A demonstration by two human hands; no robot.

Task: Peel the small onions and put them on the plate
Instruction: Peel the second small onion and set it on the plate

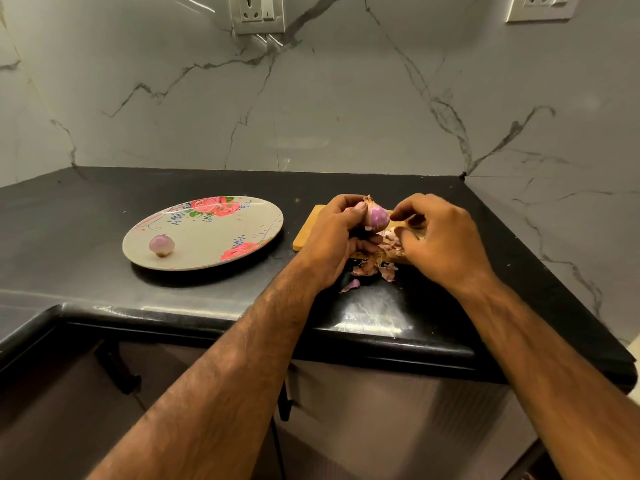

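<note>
While the left hand [337, 237] grips a small onion [377, 216] from its left side, fingers and thumb curled round it, the bulb sits raised above the wooden board [308, 230], purple flesh showing, a dry tuft of skin at its top.

Right hand [440, 237]: fingers curled, forefinger tip at the onion's right flank, thumb just below it. Cannot tell whether a strip of skin is pinched between them.

Plate [207, 237], floral pattern, lies on the counter to the left of the board, close to it but apart. One peeled onion [161, 244] rests on the plate's near-left part.

Skin scraps [374, 268]: a pinkish-brown heap on the board's near edge under the hands, several spilled onto the black counter [104, 202] just in front.

Board partly hidden by both hands. Marble-veined wall [346, 98] behind the counter, with a socket [258, 12] at the top centre and another at the top right.
</note>
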